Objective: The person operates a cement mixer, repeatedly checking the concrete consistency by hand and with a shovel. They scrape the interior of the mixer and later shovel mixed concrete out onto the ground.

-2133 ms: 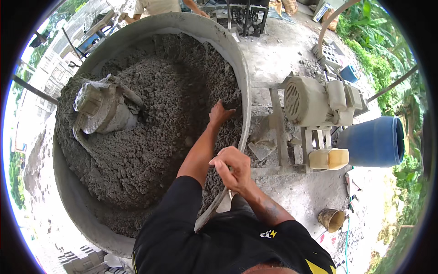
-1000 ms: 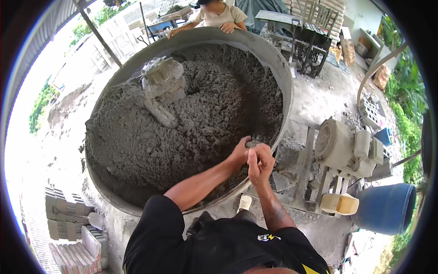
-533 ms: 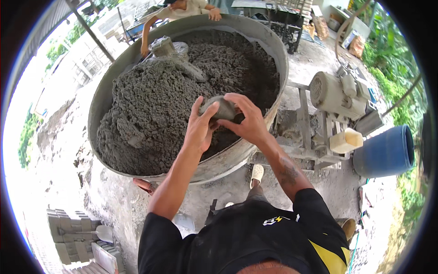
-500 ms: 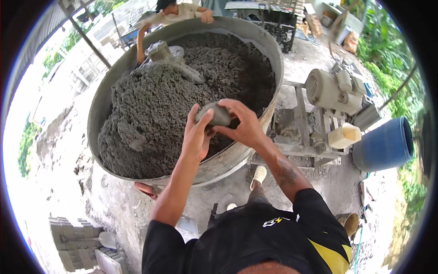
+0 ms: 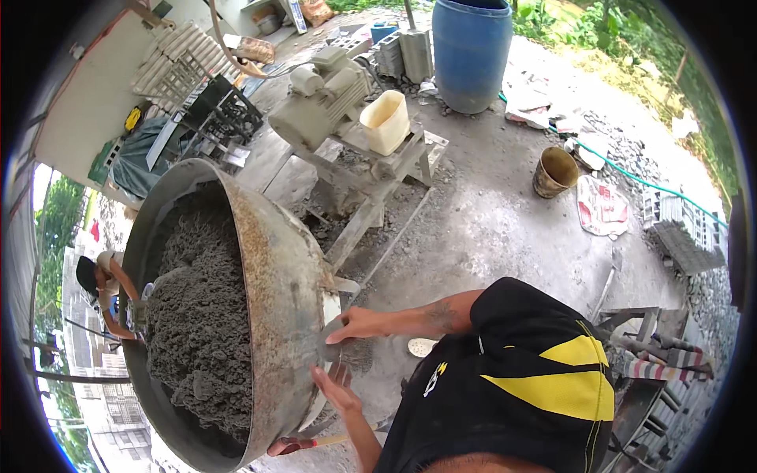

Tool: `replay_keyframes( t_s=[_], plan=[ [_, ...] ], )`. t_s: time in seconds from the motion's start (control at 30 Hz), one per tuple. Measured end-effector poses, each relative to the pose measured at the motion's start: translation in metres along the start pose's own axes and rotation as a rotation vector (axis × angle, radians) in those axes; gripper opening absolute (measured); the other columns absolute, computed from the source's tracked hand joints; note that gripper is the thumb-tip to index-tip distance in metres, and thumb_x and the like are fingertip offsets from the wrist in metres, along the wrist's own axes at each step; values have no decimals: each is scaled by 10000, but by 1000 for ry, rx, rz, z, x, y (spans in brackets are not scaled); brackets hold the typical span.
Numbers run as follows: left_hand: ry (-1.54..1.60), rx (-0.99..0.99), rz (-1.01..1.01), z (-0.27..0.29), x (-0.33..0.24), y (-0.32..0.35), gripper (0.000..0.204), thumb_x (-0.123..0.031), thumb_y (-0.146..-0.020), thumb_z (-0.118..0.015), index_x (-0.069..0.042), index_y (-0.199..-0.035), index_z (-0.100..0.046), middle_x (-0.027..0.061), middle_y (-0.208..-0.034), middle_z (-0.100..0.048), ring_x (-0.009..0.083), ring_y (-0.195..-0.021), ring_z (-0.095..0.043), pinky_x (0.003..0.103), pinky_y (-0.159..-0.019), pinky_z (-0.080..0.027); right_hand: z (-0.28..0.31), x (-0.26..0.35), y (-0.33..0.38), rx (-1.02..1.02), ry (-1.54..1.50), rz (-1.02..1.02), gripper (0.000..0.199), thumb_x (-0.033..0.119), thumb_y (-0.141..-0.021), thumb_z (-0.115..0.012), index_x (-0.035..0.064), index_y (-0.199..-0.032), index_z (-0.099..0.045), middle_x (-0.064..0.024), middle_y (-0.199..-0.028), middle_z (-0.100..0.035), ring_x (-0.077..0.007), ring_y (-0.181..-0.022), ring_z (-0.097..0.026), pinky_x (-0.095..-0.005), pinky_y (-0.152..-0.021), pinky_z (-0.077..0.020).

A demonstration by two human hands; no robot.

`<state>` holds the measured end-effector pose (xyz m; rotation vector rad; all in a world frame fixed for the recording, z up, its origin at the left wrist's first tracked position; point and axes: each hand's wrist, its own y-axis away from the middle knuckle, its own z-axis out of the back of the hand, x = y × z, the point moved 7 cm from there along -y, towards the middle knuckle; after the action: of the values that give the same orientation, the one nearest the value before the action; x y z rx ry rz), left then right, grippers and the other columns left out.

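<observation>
The right hand (image 5: 359, 325) presses a grey lump (image 5: 330, 340) with closed fingers against the outside of the big tub (image 5: 276, 284). The left hand (image 5: 335, 386) is open, just under the lump. Wet grey mix (image 5: 197, 315) fills the tub.

Blue barrel (image 5: 471, 49), cream jug (image 5: 385, 121), rusty bucket (image 5: 555, 171), green hose (image 5: 631, 176)

The person wears a black short-sleeved shirt (image 5: 536, 378) with yellow angular panels and a small yellow emblem; forearms bare.
</observation>
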<state>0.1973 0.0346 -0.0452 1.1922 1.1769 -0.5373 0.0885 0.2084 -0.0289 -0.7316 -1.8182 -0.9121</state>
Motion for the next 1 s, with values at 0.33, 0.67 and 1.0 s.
replay_keyframes(
  t_s=[0.33, 0.67, 1.0],
  plan=[
    [-1271, 283, 113, -15, 268, 65, 652, -485, -963, -515, 19, -1372, -460, 348, -1263, -558, 482, -1147, -570, 509, -948, -465, 525, 68, 309, -829, -889, 862, 1299, 735, -735, -695, 262, -1558, 192, -175, -1641, 114, -555, -1443, -124, -689, -1102, -258],
    [-949, 299, 462, 4, 350, 155, 705, -553, -945, -495, -29, -1411, -423, 330, -1252, -568, 465, -1102, -590, 507, -903, -477, 336, -373, 422, -274, 165, -1242, 732, 608, -853, -606, 44, -1317, -557, -156, -1187, -637, -309, -1058, -629, -428, -848, -529],
    [-404, 185, 748, 4, 427, 273, 759, -621, -927, -475, -77, -1449, -385, 312, -1241, -578, 447, -1056, -610, 505, -858, -490, 344, -286, 313, 585, 750, -425, 314, 282, -900, -688, 22, -1076, -698, -119, -941, -731, -262, -878, -697, -335, -719, -533]
  ],
)
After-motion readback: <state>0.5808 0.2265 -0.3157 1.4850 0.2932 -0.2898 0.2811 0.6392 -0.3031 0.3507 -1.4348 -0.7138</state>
